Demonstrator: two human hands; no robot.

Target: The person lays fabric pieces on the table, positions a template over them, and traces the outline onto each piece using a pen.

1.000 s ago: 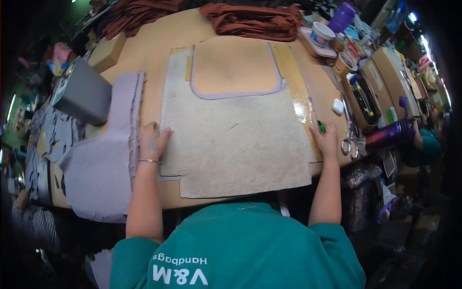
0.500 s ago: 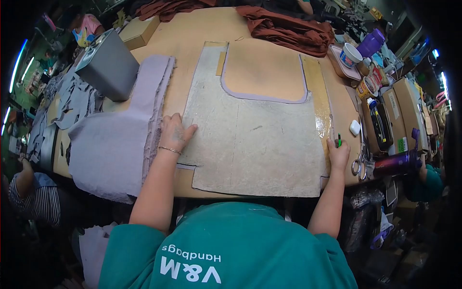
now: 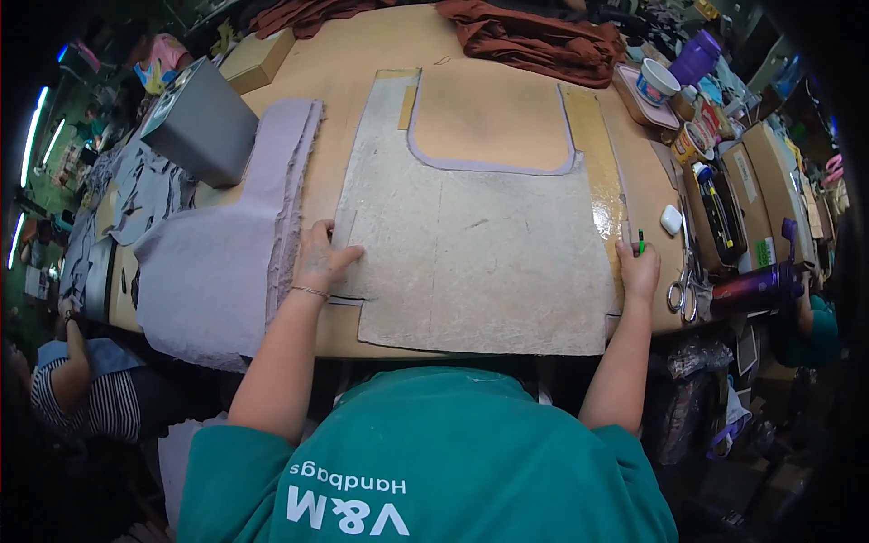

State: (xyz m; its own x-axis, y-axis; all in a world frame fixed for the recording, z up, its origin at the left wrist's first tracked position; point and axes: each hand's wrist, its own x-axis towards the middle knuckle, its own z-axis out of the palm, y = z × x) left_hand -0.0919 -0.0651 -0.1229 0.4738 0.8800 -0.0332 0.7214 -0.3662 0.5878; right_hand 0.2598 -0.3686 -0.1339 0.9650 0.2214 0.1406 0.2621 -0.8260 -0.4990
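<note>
A large stiff grey pattern board (image 3: pixel 480 244) with a U-shaped cut-out lies flat in front of me, yellow tape along its right side. Lilac fabric (image 3: pixel 493 166) shows as a thin rim at the cut-out. My left hand (image 3: pixel 321 261) rests at the board's left edge, fingers apart and thumb spread over the surface. By the right edge, my right hand (image 3: pixel 638 270) is closed around a green pen (image 3: pixel 642 241), which points up. Left of my left hand lies a stack of lilac fabric pieces (image 3: pixel 208 281) with frayed edges.
A grey metal block (image 3: pixel 204 127) stands on the fabric stack's far side. Scissors (image 3: pixel 683 294), a white case (image 3: pixel 671 219), an open box (image 3: pixel 715 217) and a purple bottle (image 3: pixel 751 290) line the right. Brown fabric (image 3: pixel 534 41) lies at the back. Other people are nearby.
The view has shifted slightly. My left hand sits a little nearer the notch at the board's lower left. My right hand still holds the pen by the right edge.
</note>
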